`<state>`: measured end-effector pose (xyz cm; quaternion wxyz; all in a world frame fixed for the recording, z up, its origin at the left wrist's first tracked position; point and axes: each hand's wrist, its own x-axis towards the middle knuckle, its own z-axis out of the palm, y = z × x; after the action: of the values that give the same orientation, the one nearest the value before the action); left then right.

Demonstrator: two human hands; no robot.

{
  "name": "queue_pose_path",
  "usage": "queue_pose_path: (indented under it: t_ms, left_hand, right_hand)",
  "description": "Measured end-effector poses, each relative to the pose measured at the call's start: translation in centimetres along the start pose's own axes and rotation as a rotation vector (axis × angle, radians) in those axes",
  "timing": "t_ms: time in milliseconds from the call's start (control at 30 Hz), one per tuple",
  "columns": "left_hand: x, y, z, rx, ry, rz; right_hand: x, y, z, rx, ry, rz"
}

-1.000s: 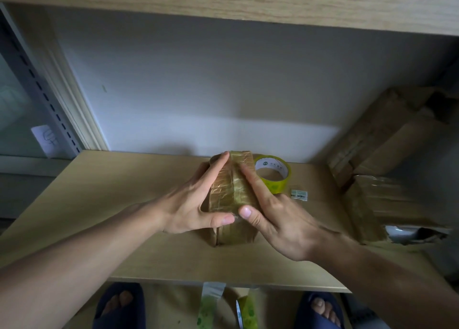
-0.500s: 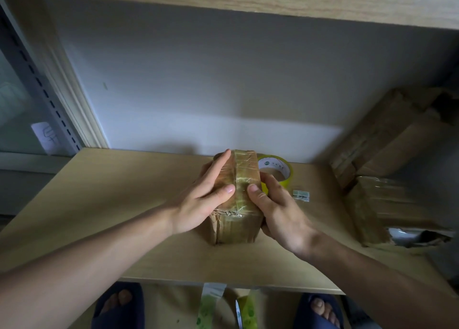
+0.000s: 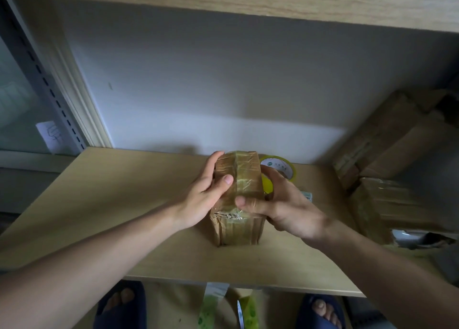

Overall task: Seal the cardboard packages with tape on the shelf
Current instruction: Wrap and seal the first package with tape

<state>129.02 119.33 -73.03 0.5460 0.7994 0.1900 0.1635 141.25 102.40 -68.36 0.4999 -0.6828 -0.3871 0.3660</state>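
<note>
The cardboard package (image 3: 237, 199) stood on the shelf (image 3: 104, 204), midway along it and nearer the back edge than the front. The left hand (image 3: 206, 197) gripped its left side, thumb pressed on the taped top. The right hand (image 3: 283, 204) gripped the right side, thumb likewise on top (both hands clamped on the package). A tape roll (image 3: 279, 169) lay just behind the right hand. More cardboard boxes (image 3: 382, 179) were stacked at the shelf's right end.

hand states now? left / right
Left hand: grips the taped cardboard package, thumb on top.
Right hand: grips the same package, thumb on top.
</note>
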Motion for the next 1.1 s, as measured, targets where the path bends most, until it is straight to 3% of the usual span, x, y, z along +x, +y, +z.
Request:
queue_pose_path:
  t_ms: [100, 267, 633, 733, 900, 1100]
  left_hand:
    - [0.2, -0.6, -0.3, -0.034, -0.034, 0.016]
    - [-0.7, 0.0, -1.1, -0.115, -0.179, -0.023]
    - [-0.3, 2.1, -0.4, -0.112, -0.356, 0.077]
    - [0.1, 1.9, -0.3, -0.124, -0.333, 0.113]
    - [0.2, 1.3, -0.2, -0.1, -0.237, 0.14]
    - [0.3, 1.2, 0.2, -0.086, -0.106, 0.121]
  right_hand:
    - [0.4, 0.1, 0.5, -0.066, 0.16, -0.024]
    - [0.3, 0.3, 0.9, -0.309, 0.259, -0.037]
    - [0.4, 0.3, -4.2, -0.253, -0.125, -0.06]
    - [1.1, 0.6, -4.2, -0.201, -0.18, -0.069]
    - [1.7, 1.5, -3.3, -0.062, -0.027, -0.147]
    - [1.1, 1.0, -2.2, -0.18, 0.077, -0.192]
